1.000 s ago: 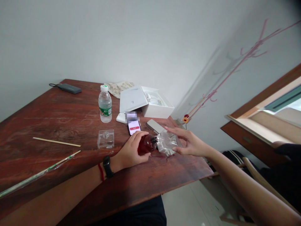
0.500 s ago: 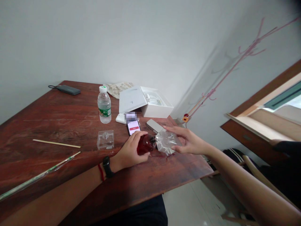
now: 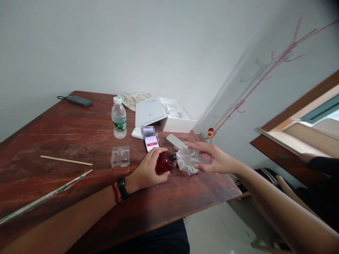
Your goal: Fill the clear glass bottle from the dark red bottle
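Observation:
My left hand is wrapped round a small dark red bottle that lies on the wooden table. My right hand holds a crumpled clear plastic bag by its far side, fingers curled at its edge. The bag's mouth sits against the bottle's dark neck. A phone with a lit screen lies just behind my left hand.
A water bottle, an open white box, a clear square lid, a thin wooden stick, a glass rod and a dark power bank rest on the table. The table's right edge drops to the floor.

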`<state>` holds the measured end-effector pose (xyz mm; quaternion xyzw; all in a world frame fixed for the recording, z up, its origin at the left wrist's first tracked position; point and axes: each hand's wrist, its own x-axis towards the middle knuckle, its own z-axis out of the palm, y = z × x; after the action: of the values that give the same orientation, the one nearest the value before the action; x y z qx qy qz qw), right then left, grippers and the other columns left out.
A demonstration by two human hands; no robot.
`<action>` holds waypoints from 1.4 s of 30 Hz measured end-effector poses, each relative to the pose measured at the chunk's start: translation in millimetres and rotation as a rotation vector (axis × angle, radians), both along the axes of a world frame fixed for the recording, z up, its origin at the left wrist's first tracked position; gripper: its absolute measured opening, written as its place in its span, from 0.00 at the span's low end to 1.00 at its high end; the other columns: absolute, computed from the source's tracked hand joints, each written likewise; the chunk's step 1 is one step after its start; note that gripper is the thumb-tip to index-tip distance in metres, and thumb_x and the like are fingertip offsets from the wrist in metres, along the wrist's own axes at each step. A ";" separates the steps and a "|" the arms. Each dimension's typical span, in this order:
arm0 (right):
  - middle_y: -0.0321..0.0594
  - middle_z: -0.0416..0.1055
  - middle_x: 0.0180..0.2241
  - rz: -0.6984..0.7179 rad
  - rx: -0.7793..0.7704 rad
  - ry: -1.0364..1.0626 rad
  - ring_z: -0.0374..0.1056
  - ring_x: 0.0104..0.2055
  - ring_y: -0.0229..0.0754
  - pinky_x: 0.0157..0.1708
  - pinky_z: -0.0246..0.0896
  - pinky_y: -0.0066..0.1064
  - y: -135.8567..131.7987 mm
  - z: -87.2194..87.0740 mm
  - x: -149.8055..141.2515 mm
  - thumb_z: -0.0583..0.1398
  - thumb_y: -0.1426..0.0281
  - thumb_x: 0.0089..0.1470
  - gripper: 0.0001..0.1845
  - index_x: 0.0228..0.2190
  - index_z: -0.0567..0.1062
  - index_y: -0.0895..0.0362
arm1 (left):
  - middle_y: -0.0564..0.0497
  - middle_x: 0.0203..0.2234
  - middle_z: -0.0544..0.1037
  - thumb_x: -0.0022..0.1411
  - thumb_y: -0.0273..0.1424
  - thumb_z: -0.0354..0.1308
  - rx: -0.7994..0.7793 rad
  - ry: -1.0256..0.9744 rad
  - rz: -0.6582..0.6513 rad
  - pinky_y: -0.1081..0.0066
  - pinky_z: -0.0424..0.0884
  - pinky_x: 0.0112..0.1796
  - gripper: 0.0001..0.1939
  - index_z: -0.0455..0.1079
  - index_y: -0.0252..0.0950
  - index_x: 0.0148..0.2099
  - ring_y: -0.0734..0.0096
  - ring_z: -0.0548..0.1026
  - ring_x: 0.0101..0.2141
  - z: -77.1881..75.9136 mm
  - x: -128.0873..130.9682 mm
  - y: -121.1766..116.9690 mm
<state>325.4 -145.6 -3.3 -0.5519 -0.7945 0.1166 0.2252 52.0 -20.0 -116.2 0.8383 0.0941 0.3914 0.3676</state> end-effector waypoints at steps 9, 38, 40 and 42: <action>0.44 0.70 0.68 -0.003 -0.043 0.010 0.67 0.69 0.59 0.67 0.65 0.55 0.5 6.3 -4.4 0.72 0.60 0.55 0.44 0.70 0.67 0.44 | 0.39 0.58 0.73 0.58 0.26 0.68 0.015 -0.004 0.013 0.50 0.70 0.63 0.36 0.60 0.38 0.66 0.48 0.74 0.58 0.6 0.5 -1.5; 0.44 0.73 0.65 -0.021 -0.044 -0.033 0.73 0.64 0.58 0.66 0.67 0.53 0.2 10.9 -4.7 0.71 0.62 0.54 0.44 0.69 0.68 0.46 | 0.39 0.58 0.72 0.57 0.26 0.67 0.029 0.013 0.012 0.49 0.70 0.62 0.37 0.59 0.38 0.66 0.48 0.74 0.58 0.8 0.1 -1.4; 0.44 0.73 0.65 -0.028 -0.047 -0.039 0.73 0.64 0.58 0.65 0.67 0.52 0.3 11.5 -5.1 0.71 0.63 0.53 0.44 0.69 0.68 0.47 | 0.39 0.58 0.72 0.58 0.26 0.67 0.024 0.019 0.014 0.49 0.70 0.62 0.36 0.59 0.38 0.66 0.48 0.74 0.58 0.6 0.1 -1.3; 0.45 0.73 0.66 -0.023 -0.051 -0.046 0.73 0.64 0.58 0.66 0.67 0.52 0.7 12.8 -5.8 0.71 0.63 0.54 0.43 0.69 0.68 0.47 | 0.39 0.58 0.73 0.58 0.26 0.68 0.019 0.021 0.015 0.49 0.70 0.62 0.37 0.59 0.38 0.66 0.48 0.74 0.58 0.3 -0.1 -1.4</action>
<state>319.6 -144.9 9.5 -0.5691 -0.7898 0.1215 0.1938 51.9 -21.4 -115.8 0.8451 0.1008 0.3861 0.3558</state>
